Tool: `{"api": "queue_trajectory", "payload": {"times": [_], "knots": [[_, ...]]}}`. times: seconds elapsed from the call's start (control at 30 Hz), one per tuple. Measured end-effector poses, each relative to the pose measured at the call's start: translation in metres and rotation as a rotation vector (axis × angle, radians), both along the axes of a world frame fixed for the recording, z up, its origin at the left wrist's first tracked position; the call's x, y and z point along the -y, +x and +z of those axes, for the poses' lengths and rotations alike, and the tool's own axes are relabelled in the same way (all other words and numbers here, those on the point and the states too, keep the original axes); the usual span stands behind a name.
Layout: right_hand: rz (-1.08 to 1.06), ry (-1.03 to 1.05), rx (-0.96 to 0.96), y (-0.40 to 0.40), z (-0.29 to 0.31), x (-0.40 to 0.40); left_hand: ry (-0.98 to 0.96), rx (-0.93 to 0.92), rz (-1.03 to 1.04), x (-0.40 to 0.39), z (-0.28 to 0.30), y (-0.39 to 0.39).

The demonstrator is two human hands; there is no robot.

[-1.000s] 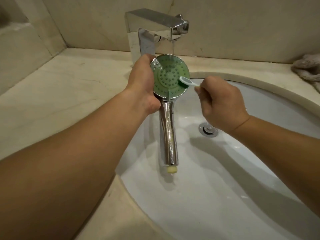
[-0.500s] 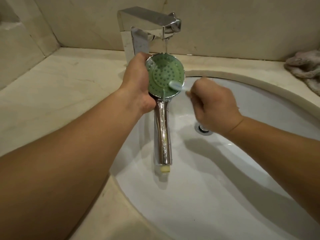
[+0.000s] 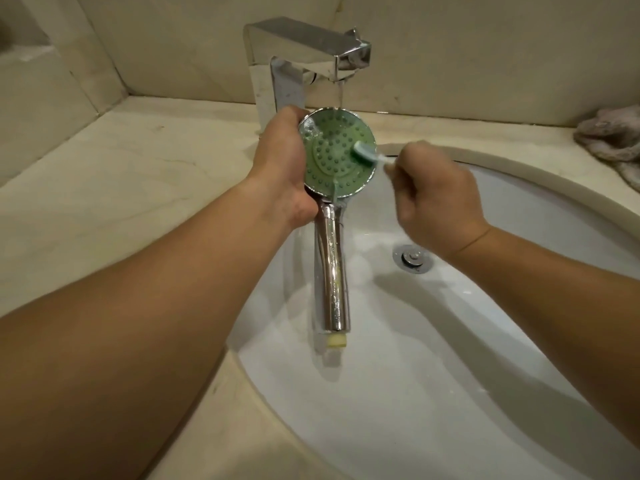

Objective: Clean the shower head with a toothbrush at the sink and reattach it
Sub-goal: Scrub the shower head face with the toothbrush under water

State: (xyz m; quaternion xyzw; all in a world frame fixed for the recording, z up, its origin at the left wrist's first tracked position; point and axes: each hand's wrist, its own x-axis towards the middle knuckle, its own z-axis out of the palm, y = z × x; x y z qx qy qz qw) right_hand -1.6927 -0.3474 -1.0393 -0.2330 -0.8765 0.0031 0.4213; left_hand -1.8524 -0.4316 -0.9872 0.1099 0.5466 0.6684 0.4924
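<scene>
A chrome shower head with a round green spray face and a long chrome handle hangs over the white sink. My left hand grips its left rim from behind, face toward me. A thin stream of water from the chrome tap falls on the top of the green face and runs down it. My right hand holds a toothbrush whose bristle end presses on the right side of the face. Most of the brush handle is hidden in my fist.
The sink drain lies below my right wrist. A beige stone counter surrounds the basin and meets tiled walls behind. A crumpled cloth lies at the far right of the counter.
The brush head has moved back and forth across the right part of the green face, ending higher on its right side. My left hand keeps holding the shower head under the running water.
</scene>
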Motion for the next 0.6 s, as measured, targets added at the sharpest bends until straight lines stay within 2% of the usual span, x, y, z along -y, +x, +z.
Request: {"api": "queue_trajectory", "payload": {"times": [0.07,0.2,0.3,0.33,0.43,0.6], "knots": [[-0.027,-0.05,-0.034,0.001,0.003,-0.003,-0.006,-0.021,0.002,0.001,0.0,0.002],[0.106,0.102,0.077,0.0,-0.005,0.007,-0.002,-0.031,0.001,0.001,0.002,0.004],[-0.025,-0.082,-0.02,-0.004,0.005,-0.002,0.006,-0.027,0.009,0.0,0.001,0.002],[-0.03,-0.103,-0.031,-0.004,0.006,-0.002,0.004,-0.031,0.005,0.0,0.0,0.002],[0.053,0.002,0.025,-0.003,-0.001,0.006,-0.009,-0.047,-0.008,-0.001,-0.001,0.003],[-0.03,-0.185,-0.037,-0.006,0.007,0.0,0.014,-0.07,0.0,-0.004,-0.005,0.002]]}}
